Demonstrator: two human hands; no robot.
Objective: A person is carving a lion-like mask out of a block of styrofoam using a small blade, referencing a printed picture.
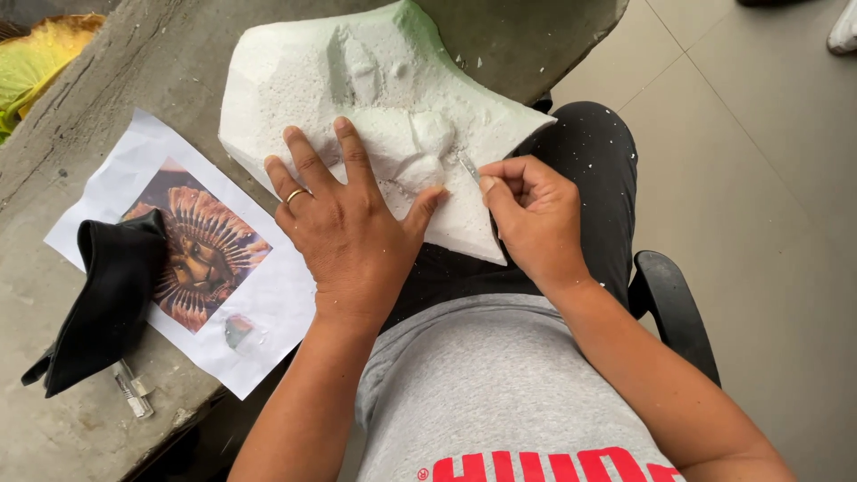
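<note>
A large white foam block [375, 80], roughly carved with raised shapes, leans from the concrete table's edge toward my lap. My left hand [344, 219], with a gold ring, lies flat on the block's lower part, fingers spread, pressing it down. My right hand [531, 214] is closed on a thin metal blade [470, 168], whose tip touches the foam just right of the left thumb. Small white crumbs speckle the block and my black trousers.
A printed sheet [268, 295] showing a face in a feathered headdress lies on the concrete table [98, 107], partly under a black pouch [103, 299]. A small clear object [132, 391] sits below the pouch. A black chair arm [674, 303] is at right, over a tiled floor.
</note>
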